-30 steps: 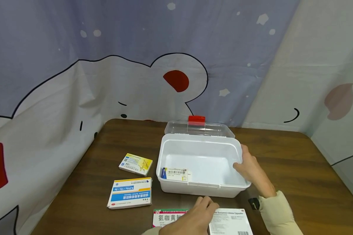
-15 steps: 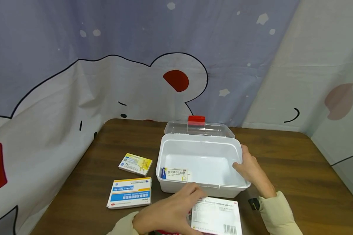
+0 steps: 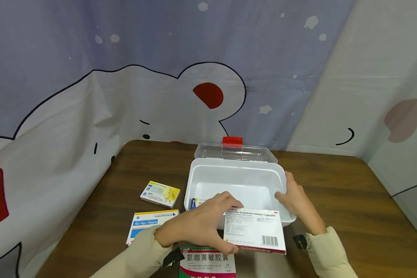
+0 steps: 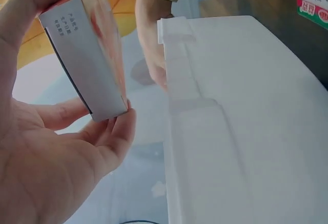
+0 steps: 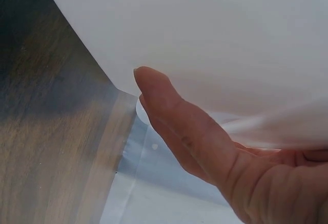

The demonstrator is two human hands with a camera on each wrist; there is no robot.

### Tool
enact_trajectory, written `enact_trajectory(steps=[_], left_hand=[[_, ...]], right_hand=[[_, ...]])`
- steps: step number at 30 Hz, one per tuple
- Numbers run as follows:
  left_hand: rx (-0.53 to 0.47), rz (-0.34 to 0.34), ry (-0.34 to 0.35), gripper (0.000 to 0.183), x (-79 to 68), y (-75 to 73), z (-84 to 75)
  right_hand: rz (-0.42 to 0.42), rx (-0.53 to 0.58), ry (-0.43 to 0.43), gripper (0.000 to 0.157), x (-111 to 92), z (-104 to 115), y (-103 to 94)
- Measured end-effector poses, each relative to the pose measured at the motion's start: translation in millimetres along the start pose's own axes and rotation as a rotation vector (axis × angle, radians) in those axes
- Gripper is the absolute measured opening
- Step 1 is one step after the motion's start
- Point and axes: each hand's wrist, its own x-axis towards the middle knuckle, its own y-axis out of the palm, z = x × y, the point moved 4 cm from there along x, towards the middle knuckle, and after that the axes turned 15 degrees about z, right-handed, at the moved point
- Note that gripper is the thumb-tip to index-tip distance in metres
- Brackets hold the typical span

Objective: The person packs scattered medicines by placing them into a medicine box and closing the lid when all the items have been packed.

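Observation:
My left hand (image 3: 201,222) pinches a white ibuprofen capsule box (image 3: 255,230) by its left side, fingers at the far edge and thumb at the near edge. It is raised over the near rim of a white plastic storage bin (image 3: 239,185), overlapping it in the head view. The left wrist view shows the carton's narrow printed end (image 4: 84,60) between thumb and fingers. At the bin's right end, my right hand (image 3: 295,199) grips the rim, thumb inside and fingers along the outer wall. Inside the bin lies a small medicine box (image 3: 198,202), mostly hidden behind my left hand.
Left of the bin lie a yellow-and-white medicine box (image 3: 160,194) and a blue-and-white one (image 3: 153,224), partly covered by my sleeve. A green-and-red medicine box (image 3: 208,264) lies at the front. The clear lid (image 3: 253,153) with its red latch (image 3: 232,141) is folded back.
My left hand reached the ibuprofen box at the front, took hold of it and lifted it up toward the bin. The green-and-red box is uncovered again. My right hand stays on the bin.

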Motion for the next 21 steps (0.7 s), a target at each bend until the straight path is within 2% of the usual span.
enact_trajectory(steps=[3, 10, 14, 21], left_hand=[[-0.017, -0.004, -0.006, 0.074, 5.3, -7.0, 2.5], [0.028, -0.040, -0.100, 0.078, 16.8, -27.7, 15.8], [0.044, -0.038, -0.160, 0.077, 21.5, -38.2, 34.4], [0.059, -0.004, -0.282, 0.079, 31.0, -47.9, 72.6]], right_hand=[[0.008, -0.004, -0.004, 0.069, 0, 1, 0.1], [0.011, -0.029, 0.012, 0.067, 1, 1, -0.3], [0.011, -0.039, 0.015, 0.066, 2, 0, -0.8], [0.023, -0.035, 0.016, 0.066, 1, 0, -0.9]])
